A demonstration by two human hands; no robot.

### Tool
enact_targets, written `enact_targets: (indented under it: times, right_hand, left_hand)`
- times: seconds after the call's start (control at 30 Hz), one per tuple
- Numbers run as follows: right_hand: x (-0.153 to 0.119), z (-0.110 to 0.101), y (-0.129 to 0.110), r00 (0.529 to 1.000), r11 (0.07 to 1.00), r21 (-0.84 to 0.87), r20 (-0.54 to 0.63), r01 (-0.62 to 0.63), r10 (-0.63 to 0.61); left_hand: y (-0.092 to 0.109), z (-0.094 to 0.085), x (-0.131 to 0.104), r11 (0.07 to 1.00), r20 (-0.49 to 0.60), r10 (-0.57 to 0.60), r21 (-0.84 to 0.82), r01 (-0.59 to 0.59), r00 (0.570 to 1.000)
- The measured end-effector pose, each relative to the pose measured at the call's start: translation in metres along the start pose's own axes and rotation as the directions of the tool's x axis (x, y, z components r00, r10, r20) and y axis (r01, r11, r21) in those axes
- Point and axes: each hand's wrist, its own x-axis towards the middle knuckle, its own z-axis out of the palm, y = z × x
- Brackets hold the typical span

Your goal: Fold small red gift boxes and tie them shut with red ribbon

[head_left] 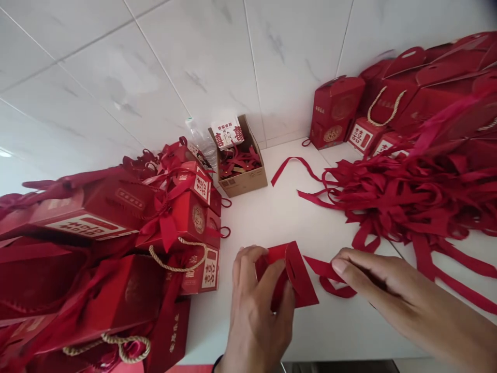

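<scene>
A small red gift box [306,290] sits on the white table in front of me, its top flap with a slot facing up. My left hand [262,300] grips it from the left, fingers bent over its top and partly hiding it. To the right of the box, my right hand [373,285] pinches a dark red ribbon [316,267] between thumb and fingers. One ribbon end points at the box's slotted flap, and a loop of it hangs below the fingertips. Whether the ribbon end touches the box I cannot tell.
Finished-looking red gift boxes [116,217] with bows and rope handles pile up at left. A cardboard box [248,181] of ribbon pieces and cards stands by the tiled wall. A heap of loose ribbons [404,197] lies at right, before more red boxes [336,111].
</scene>
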Motion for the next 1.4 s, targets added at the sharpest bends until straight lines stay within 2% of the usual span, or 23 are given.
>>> enact_targets:
  times: [0.17,0.3,0.47,0.6,0.77,0.87,0.97,1.07,1.2,1.3,1.4]
  right_hand:
    - [0.010,0.000,-0.013,0.962,0.996,0.022,0.262,-0.082,0.074]
    - [0.017,0.002,-0.017,0.935,0.996,0.036,0.349,-0.085,0.067]
    - [0.024,0.006,-0.025,0.934,0.996,0.044,0.354,-0.073,0.053]
    - [0.028,0.010,-0.029,0.936,0.999,0.030,0.351,-0.015,0.003]
    - [0.029,0.012,-0.028,0.934,0.999,-0.039,0.356,0.019,-0.004]
    - [0.029,0.013,-0.031,0.969,0.998,-0.024,0.241,0.062,-0.054]
    - [0.029,0.017,-0.039,0.981,0.985,-0.015,0.092,0.171,-0.169]
    - [0.029,0.023,-0.049,0.962,0.973,-0.025,0.162,0.228,-0.221]
    - [0.033,0.031,-0.055,0.960,0.983,-0.031,0.222,0.184,-0.172]
    - [0.035,0.036,-0.053,0.958,0.981,-0.065,0.238,0.183,-0.163]
    - [0.034,0.042,-0.051,0.955,0.976,-0.083,0.238,0.200,-0.175]
  left_hand:
    - [0.000,-0.002,0.000,1.000,-0.023,0.008,-0.029,-0.009,1.000]
    - [0.003,-0.004,0.002,0.996,-0.003,-0.032,-0.078,0.032,0.999]
    - [0.005,-0.004,0.002,0.986,-0.004,-0.092,-0.137,0.091,0.996]
    - [0.006,0.000,0.005,0.973,-0.025,-0.142,-0.189,0.135,0.990]
    - [0.006,0.004,0.007,0.913,0.010,-0.267,-0.319,0.256,0.964]
    - [0.006,0.001,0.007,0.873,0.006,-0.321,-0.385,0.299,0.947]
    - [0.008,-0.005,0.006,0.857,-0.063,-0.321,-0.444,0.262,0.945]
    - [0.011,-0.009,0.004,0.848,-0.112,-0.324,-0.475,0.236,0.939]
    - [0.010,-0.006,-0.008,0.812,-0.156,-0.439,-0.490,0.317,0.885]
    - [0.004,0.000,-0.018,0.798,-0.100,-0.494,-0.447,0.404,0.864]
    - [0.003,0.003,-0.024,0.733,-0.060,-0.544,-0.521,0.439,0.837]
